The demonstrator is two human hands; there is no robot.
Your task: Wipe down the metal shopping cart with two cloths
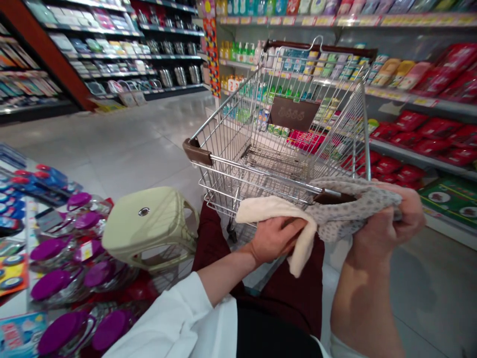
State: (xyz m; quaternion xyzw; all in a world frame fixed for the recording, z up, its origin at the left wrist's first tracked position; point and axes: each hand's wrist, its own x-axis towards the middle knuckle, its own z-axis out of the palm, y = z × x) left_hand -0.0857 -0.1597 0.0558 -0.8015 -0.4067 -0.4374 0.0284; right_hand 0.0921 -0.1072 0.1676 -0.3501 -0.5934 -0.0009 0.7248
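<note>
A wire shopping cart (257, 169) stands right in front of me, its basket bare inside. My left hand (274, 239) has its fingers curled on a cream cloth (270, 208), which drapes over the fingers and hangs down. In my right hand (391, 219) is a grey cloth with dark spots (339, 216), bunched and gripped at its right end. This grey cloth lies around the brown near corner (333, 197) of the cart. The two cloths meet near my left fingers; I cannot tell whether they are one piece.
A pale green plastic stool (149, 223) stands left of my legs. Beside it are jars with purple lids (52, 283). Behind the cart, a shelf (406, 94) holds bottles and red packs. Grey floor (122, 134) stretches toward shelves with metal pots (179, 74).
</note>
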